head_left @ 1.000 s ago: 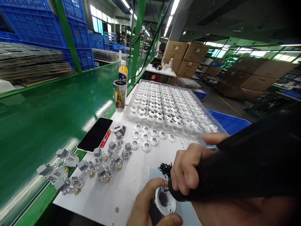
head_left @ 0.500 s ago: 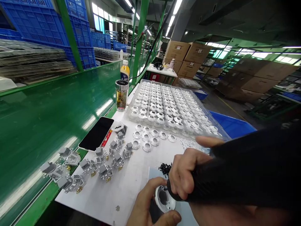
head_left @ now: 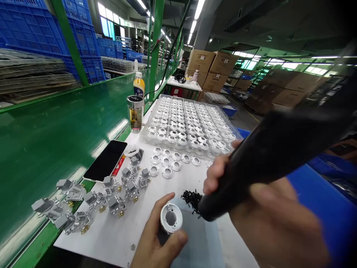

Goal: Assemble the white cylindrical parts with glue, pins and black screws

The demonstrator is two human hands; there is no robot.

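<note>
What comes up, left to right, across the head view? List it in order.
Stack of trays → phone → drink tumbler → round white part → small black screws → black tool.

From my remote seat I see the left hand (head_left: 152, 243) closed in a curved grip, its index fingertip (head_left: 171, 196) at the far end of the curve and its thumb tip (head_left: 182, 237) at the near end. The right hand (head_left: 279, 219) is to the right of those fingers, clear of them, gripping firmly; its fingertips (head_left: 211, 185) curl into view beyond the left thumb, its nearer part blurred.
</note>
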